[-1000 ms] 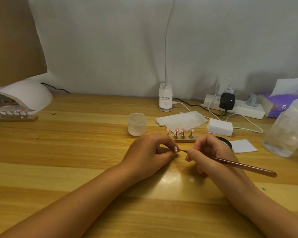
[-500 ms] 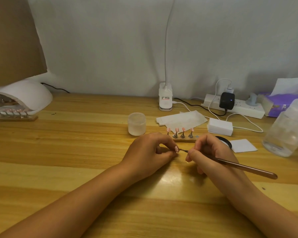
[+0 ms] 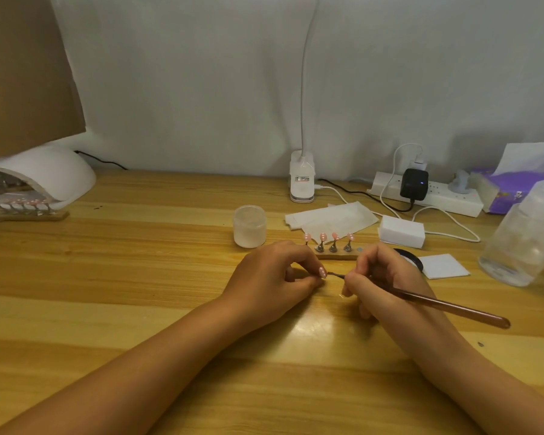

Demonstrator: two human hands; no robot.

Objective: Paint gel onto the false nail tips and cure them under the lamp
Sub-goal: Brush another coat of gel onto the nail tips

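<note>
On the wooden table (image 3: 132, 277), near the middle and a little toward the front edge, the left hand (image 3: 274, 277) has its fingers curled and pinches one pink nail tip (image 3: 322, 272) between the thumb and the forefinger, so that the tip faces to the right. The right hand (image 3: 387, 277) grips a thin brush (image 3: 453, 307) as one holds a pen; the brown handle points to the right edge of the table, and the dark fine end reaches the held nail tip and seems to touch it. Both wrists rest on the table. Just behind the two hands stands a small wooden holder (image 3: 333, 256) with four pink tips on short metal stands, all upright. To the left of the holder is a small frosted jar (image 3: 249, 226), and behind it lie some white paper wipes (image 3: 330, 218). A white block (image 3: 401, 235), a black round dish (image 3: 410, 258) and a white square pad (image 3: 443, 265) are to the right of the holder. At the left edge sits the white curing lamp (image 3: 47, 174), and in its opening stands a second holder (image 3: 29, 213) with a row of tips. Along the back edge I see a clip lamp base (image 3: 302, 180) and a power strip (image 3: 437, 197). A clear bottle (image 3: 525, 233) stands at the right edge.
</note>
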